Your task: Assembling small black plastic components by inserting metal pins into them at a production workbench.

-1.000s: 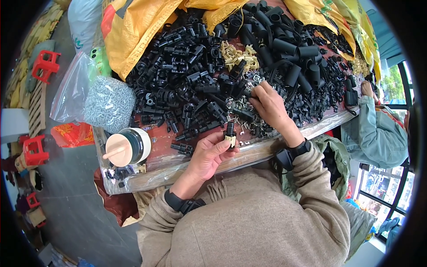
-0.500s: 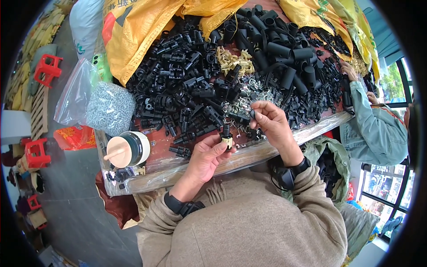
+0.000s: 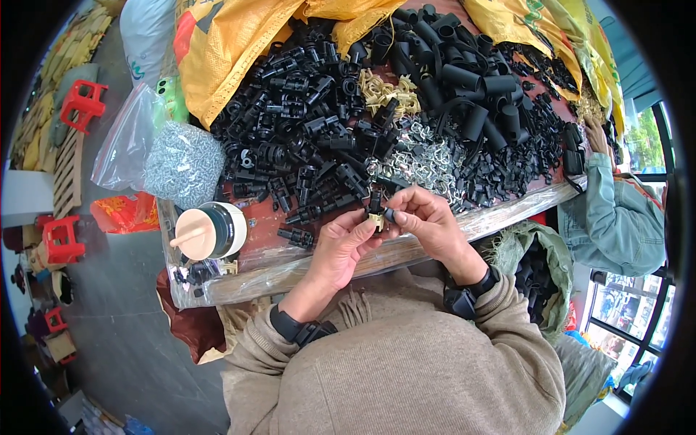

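Note:
Near the front edge of the table, my left hand is closed on a black plastic part with a cream plastic piece on its lower end. The part stands roughly upright between the fingertips. My right hand pinches a small dark piece against the side of the cream piece; its exact kind is too small to make out. Just beyond my hands lie a heap of black plastic housings, small silvery metal clips and a pile of cream parts.
To the left stand a jar with a pale, handled lid and a clear bag of small metal pieces. Black tubes and small black parts fill the right side. Yellow sacks line the back. Another person's sleeve is at right.
My right hand has moved left and down, bringing the small dark piece against the part in my left hand. The other person's hand at right has shifted slightly.

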`<state>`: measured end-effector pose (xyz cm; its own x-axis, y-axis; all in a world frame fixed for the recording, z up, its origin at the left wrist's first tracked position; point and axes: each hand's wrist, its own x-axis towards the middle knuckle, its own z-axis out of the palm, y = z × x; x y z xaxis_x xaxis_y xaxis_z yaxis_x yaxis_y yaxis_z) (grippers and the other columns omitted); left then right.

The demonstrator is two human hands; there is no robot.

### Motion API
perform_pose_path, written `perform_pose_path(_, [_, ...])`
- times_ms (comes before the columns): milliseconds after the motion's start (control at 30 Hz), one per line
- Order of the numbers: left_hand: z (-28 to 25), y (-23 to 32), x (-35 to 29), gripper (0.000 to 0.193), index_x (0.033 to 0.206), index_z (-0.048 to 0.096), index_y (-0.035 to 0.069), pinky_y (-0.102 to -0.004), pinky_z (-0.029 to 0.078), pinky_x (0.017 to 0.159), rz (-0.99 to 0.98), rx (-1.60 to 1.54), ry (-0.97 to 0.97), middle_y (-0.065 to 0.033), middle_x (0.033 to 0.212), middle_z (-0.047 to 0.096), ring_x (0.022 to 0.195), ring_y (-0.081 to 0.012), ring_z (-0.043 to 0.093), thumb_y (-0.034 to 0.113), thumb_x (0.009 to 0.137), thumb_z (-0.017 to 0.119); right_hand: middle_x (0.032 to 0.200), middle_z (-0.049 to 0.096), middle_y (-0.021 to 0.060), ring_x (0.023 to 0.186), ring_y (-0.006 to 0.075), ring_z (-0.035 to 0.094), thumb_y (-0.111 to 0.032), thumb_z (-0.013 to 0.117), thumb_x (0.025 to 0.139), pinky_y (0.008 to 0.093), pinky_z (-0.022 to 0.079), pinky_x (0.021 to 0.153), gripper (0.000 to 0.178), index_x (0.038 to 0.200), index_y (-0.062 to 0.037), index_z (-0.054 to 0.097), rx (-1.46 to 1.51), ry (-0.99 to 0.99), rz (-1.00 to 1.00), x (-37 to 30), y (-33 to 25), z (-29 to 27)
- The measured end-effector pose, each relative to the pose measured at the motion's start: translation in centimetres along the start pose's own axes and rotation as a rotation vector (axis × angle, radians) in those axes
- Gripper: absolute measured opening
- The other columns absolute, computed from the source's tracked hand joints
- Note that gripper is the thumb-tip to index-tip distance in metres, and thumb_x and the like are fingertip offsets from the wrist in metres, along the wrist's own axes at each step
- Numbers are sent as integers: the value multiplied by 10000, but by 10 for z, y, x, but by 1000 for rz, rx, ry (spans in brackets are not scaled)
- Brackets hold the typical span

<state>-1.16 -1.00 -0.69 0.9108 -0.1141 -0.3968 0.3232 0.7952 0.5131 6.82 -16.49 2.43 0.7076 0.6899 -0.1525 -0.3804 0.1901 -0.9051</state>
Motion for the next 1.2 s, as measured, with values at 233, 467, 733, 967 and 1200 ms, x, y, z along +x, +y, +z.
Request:
perform_pose_path(233, [8, 6, -1, 250, 1032, 561, 14, -231, 499, 709, -35, -6, -18, -52, 918, 606, 817, -133, 590, 128, 811, 588, 859, 528, 54, 677, 102, 528, -34, 600, 775, 218, 439, 598, 190, 957, -4, 554, -492, -50, -242, 2, -3, 0])
perform_pose_path(467, [1, 4, 0, 262, 1043, 551, 4, -247, 500, 717, -52, 4, -2, -57, 942, 600, 831, -133, 587, 141, 821, 578, 836, 509, 67, 676, 140, 499, -37, 658, 702, 243, 419, 574, 266, 957, -42, 584, -882, 95, -423, 5, -4, 14])
perform_pose_path(733, [3, 6, -1, 281, 1059, 533, 2, -240, 496, 703, -164, 49, -97, -52, 924, 595, 803, -120, 583, 196, 855, 530, 819, 507, 72, 696, 195, 505, -49, 666, 682, 293, 426, 574, 296, 968, -37, 592, -1019, 66, -610, -2, 11, 3])
perform_pose_path(967, [8, 10, -1, 240, 992, 547, -1, -219, 495, 636, -165, 103, -72, -48, 832, 587, 706, -118, 585, 200, 867, 511, 795, 509, 88, 707, 234, 514, -63, 679, 655, 312, 432, 590, 328, 965, -21, 585, -1082, -10, -669, -4, 8, -11])
perform_pose_path(1200, [3, 10, 0, 219, 926, 557, -3, -206, 489, 581, -95, 169, -110, -54, 790, 588, 659, -112, 579, 203, 861, 521, 893, 537, 100, 716, 256, 521, -100, 657, 673, 327, 436, 637, 362, 1007, -29, 539, -1444, 897, -589, 35, -49, -105])
